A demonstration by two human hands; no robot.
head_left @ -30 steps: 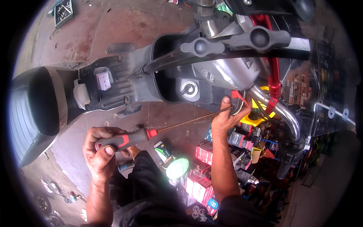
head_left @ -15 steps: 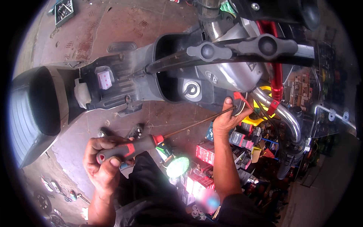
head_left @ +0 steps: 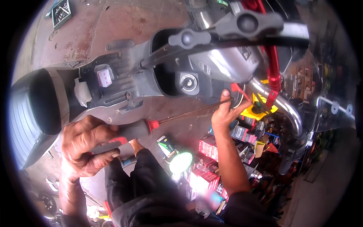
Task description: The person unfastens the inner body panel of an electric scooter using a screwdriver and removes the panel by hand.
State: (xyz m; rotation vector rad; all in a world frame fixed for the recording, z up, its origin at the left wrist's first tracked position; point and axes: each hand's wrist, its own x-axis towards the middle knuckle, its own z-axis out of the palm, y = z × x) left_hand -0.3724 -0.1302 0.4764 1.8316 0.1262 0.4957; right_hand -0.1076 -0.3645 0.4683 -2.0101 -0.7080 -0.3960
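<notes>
Wrapped round the grey and red handle of a long screwdriver (head_left: 136,129) is my left hand (head_left: 85,147), its thumb lying below the handle. The thin shaft slants up to the right, and its tip meets my right hand (head_left: 223,119) near the thumb. That hand is raised at the lower edge of a scooter's dark front panel (head_left: 215,87), thumb up, other fingers curled partly out of sight behind thin cables. A red tab (head_left: 235,87) and a pale cable sit just beside the thumb. What those fingers hold is hidden. The ignition lock (head_left: 188,83) lies to their left.
Above my hands runs a dark bar with knobs (head_left: 247,23), beside a red strut (head_left: 273,70) and the chrome handlebar (head_left: 289,110). The scooter's seat (head_left: 28,109) is at far left. Boxes (head_left: 208,147) crowd the lower right. A tool tray (head_left: 61,14) lies on the floor.
My left hand has shifted left and its grip on the screwdriver handle has turned, with the back of the hand now upward. My right hand stays at the panel. The whole view has moved slightly.
</notes>
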